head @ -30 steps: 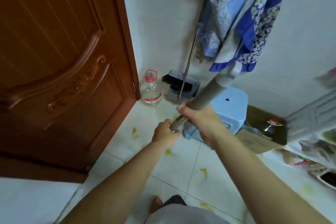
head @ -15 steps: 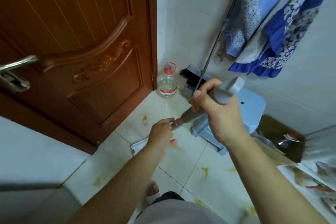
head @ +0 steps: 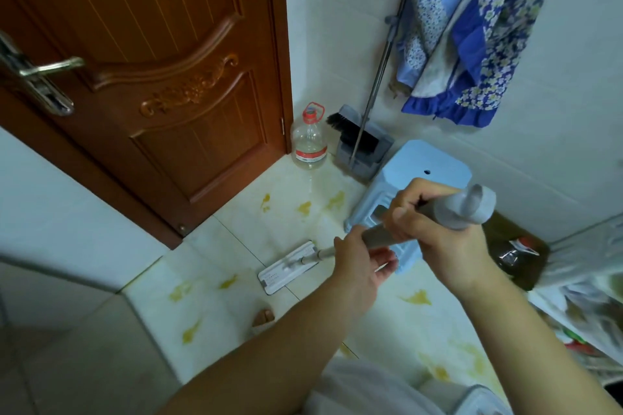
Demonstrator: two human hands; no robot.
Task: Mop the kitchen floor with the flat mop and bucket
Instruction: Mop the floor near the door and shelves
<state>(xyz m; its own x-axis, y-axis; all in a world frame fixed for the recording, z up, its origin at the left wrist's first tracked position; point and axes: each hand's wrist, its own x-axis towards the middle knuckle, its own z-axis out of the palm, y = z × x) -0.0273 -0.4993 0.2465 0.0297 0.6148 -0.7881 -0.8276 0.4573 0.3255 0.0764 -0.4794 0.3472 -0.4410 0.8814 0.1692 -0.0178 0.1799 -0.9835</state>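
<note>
Right now, mop head: the flat mop head (head: 288, 267) lies flat on the pale tiled floor (head: 215, 283), between the wooden door (head: 161, 54) and the blue stool (head: 414, 175).
Handle: the grey mop handle (head: 448, 210) slants up from the head toward the camera.
Right hand: the right hand (head: 435, 229) grasps the handle near its top.
Left hand: the left hand (head: 359, 261) is on the handle lower down, fingers loosely curled round it.
Corner: a clear bottle (head: 308, 141) and a dustpan with brush (head: 362, 145) stand by the wall.

Tile floor (head: 242, 239): mop head (head: 288, 267), bottle (head: 309, 141), stool (head: 418, 172)
</note>
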